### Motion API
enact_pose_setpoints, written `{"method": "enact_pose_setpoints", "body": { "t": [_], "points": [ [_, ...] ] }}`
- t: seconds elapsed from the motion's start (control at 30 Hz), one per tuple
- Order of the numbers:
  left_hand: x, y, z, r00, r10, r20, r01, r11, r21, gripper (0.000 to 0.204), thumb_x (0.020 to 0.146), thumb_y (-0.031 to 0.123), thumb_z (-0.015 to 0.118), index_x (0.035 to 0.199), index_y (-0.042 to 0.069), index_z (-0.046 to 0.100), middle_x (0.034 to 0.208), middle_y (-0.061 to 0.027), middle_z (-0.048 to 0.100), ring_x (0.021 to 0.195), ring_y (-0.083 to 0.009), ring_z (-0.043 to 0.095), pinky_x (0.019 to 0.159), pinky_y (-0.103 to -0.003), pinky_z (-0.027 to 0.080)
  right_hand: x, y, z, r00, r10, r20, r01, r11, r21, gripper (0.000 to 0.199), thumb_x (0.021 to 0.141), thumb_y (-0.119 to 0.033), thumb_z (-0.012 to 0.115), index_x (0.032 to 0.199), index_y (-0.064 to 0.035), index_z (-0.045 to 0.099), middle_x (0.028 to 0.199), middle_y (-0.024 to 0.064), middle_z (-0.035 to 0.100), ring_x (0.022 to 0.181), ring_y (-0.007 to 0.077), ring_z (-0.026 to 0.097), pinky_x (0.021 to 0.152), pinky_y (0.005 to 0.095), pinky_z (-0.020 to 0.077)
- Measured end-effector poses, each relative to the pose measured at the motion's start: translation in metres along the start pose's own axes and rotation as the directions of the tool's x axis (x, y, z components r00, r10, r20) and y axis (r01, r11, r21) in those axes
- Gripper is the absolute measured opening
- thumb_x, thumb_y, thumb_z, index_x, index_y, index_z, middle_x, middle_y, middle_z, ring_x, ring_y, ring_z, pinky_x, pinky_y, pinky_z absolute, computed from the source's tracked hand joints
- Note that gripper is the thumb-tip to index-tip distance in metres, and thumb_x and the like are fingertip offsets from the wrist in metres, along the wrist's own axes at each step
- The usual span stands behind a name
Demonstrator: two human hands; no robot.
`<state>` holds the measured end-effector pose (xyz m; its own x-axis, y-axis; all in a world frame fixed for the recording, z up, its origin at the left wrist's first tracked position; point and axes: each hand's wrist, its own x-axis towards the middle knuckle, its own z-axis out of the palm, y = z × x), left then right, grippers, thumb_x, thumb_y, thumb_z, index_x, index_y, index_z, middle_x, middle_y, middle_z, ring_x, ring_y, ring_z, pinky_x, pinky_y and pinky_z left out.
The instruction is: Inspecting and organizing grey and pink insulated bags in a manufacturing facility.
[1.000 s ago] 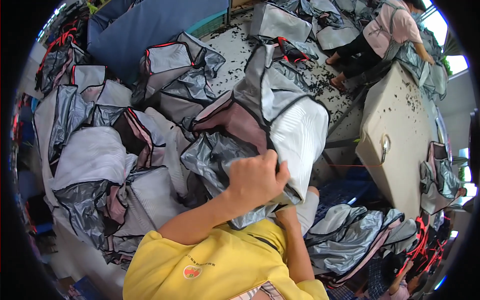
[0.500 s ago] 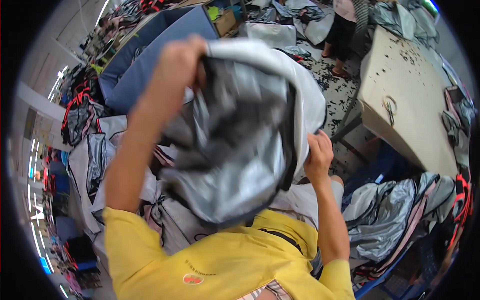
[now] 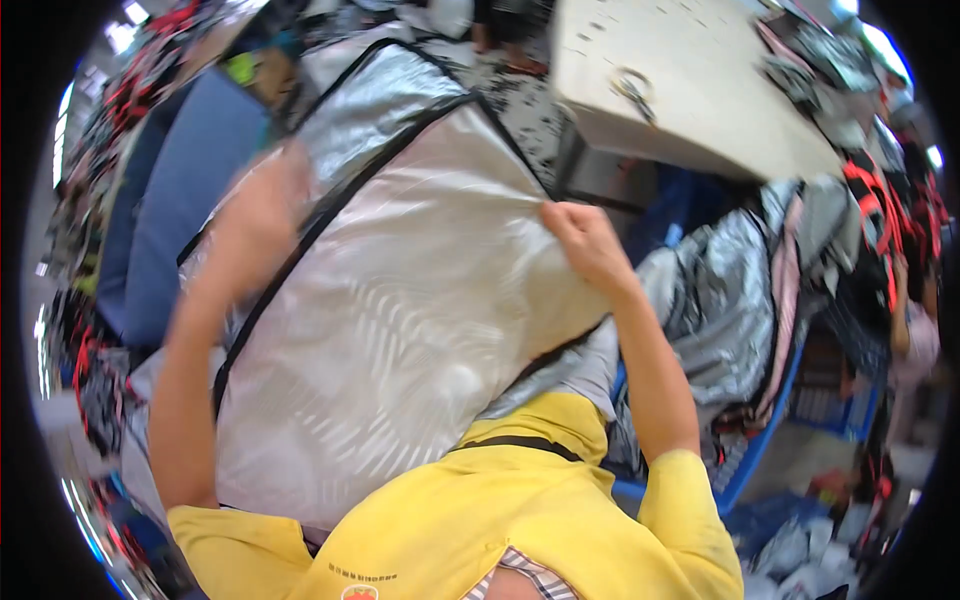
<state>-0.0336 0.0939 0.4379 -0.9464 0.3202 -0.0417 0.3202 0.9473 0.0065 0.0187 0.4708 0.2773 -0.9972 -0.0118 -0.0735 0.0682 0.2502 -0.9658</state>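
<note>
A large silvery-white fabric cover (image 3: 400, 290) with black edging is spread in front of my body. My right hand (image 3: 588, 245) is closed on its right edge, and creases run from that grip into the cloth. At the cover's left side is my left hand (image 3: 262, 215), over the black edging; motion smears its fingers, so its grip is unclear. Beyond the black seam lies a shinier silver panel (image 3: 375, 105), which reaches toward the far side. Whether the panel and the cover are one piece I cannot tell.
A pale table (image 3: 690, 90) at the far right bears scissors (image 3: 632, 92) and dark scraps. Silver and pink covers (image 3: 725, 310) are heaped in a blue crate (image 3: 765, 430) at my right. A blue padded bin (image 3: 190, 190) stands at the left. Scraps litter the floor (image 3: 510, 110).
The bunched, rounded cover has been opened out into a broad, flatter sheet. Both hands have moved left in view, my left hand also lower. The view has swung to the right.
</note>
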Motion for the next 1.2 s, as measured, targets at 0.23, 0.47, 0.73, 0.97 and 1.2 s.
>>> {"method": "enact_pose_setpoints", "body": {
  "t": [0.23, 0.47, 0.73, 0.97, 1.2],
  "points": [
    [0.035, 0.004, 0.166, 0.952, 0.254, -0.172, -0.151, 0.877, 0.455, 0.064, 0.105, 0.057, 0.047, 0.149, 0.010, 0.055, 0.145, -0.0173, 0.058, 0.143, -0.0369, 0.047, 0.113, -0.065, 0.035, 0.010, 0.104, 0.012, 0.990, 0.137, 0.034, -0.138, 0.990, 0.020, 0.046, 0.109, -0.037, 0.059, 0.090, 0.0049, 0.063, 0.077, -0.0085, 0.053, 0.076, 0.0062, 0.045, 0.068, 0.0288, 0.0423],
    [0.057, 0.036, 0.218, 0.947, 0.005, -0.321, 0.050, 0.986, 0.161, 0.055, 0.104, 0.051, 0.054, 0.135, 0.008, 0.066, 0.140, -0.0105, 0.065, 0.137, -0.0319, 0.053, 0.119, -0.065, 0.025, -0.029, 0.045, -0.002, 0.969, -0.012, -0.246, -0.083, 0.925, -0.372, 0.028, 0.103, -0.026, 0.066, 0.096, 0.0008, 0.067, 0.082, 0.0109, 0.066, 0.077, 0.0243, 0.062, 0.072, 0.0349, 0.0482],
    [0.045, 0.013, 0.238, 0.941, -0.071, -0.330, 0.102, 0.992, 0.077, 0.048, 0.104, 0.046, 0.057, 0.132, 0.008, 0.068, 0.132, -0.0077, 0.070, 0.131, -0.0272, 0.058, 0.119, -0.063, 0.027, -0.169, -0.095, 0.011, 0.825, -0.424, 0.375, 0.189, 0.830, 0.524, 0.027, 0.093, -0.006, 0.070, 0.120, -0.0032, 0.075, 0.096, 0.0137, 0.077, 0.080, 0.0292, 0.076, 0.075, 0.0381, 0.0599],
    [0.042, -0.005, 0.248, 0.936, -0.050, -0.348, 0.078, 0.995, 0.067, 0.049, 0.103, 0.046, 0.058, 0.131, 0.007, 0.067, 0.131, -0.0078, 0.070, 0.126, -0.0272, 0.060, 0.115, -0.061, 0.030, -0.143, -0.159, 0.020, 0.767, -0.344, 0.542, -0.129, 0.745, 0.655, 0.045, 0.094, 0.001, 0.072, 0.133, -0.0217, 0.073, 0.115, 0.0243, 0.073, 0.067, 0.0267, 0.066, 0.061, 0.0353, 0.0546],
    [0.038, -0.019, 0.262, 0.928, -0.070, -0.365, 0.081, 0.997, 0.016, 0.046, 0.104, 0.044, 0.058, 0.129, 0.007, 0.069, 0.127, -0.0103, 0.071, 0.125, -0.0282, 0.062, 0.114, -0.061, 0.031, -0.145, -0.168, 0.028, 0.762, -0.631, 0.150, 0.318, 0.565, 0.762, 0.048, 0.092, 0.002, 0.074, 0.133, -0.0225, 0.073, 0.121, 0.0293, 0.070, 0.072, 0.0269, 0.070, 0.054, 0.0287, 0.0540]
  ]
}}
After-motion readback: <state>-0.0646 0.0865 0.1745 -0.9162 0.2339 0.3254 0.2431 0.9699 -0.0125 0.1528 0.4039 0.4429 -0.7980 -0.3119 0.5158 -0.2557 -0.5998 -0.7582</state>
